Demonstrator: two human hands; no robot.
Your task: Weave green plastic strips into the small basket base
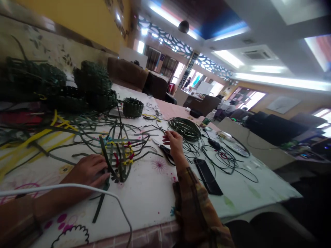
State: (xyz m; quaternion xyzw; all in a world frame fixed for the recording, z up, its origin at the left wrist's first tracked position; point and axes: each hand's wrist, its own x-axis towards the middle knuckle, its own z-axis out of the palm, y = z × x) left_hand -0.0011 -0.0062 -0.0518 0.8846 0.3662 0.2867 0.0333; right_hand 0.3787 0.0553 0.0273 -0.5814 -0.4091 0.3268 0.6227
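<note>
A partly woven piece of dark green strips (120, 156), with yellow, red and blue ties, lies on the patterned white tablecloth. My left hand (89, 170) is closed on its lower left edge, where a strip hangs down. Over the table, right of the weave, my right hand (172, 140) is raised with its fingers bent close together; whether it pinches a thin strip is too small to tell. Black-handled scissors (167, 153) lie just below that hand. A white cable (85, 186) passes in front of my left forearm.
Coiled green strip (184, 129) and loose loops lie to the right, with a black flat case (208, 177). A small woven basket (132, 107) stands at the back, larger ones (91, 77) at the back left. Yellow strips (33, 143) spread along the left.
</note>
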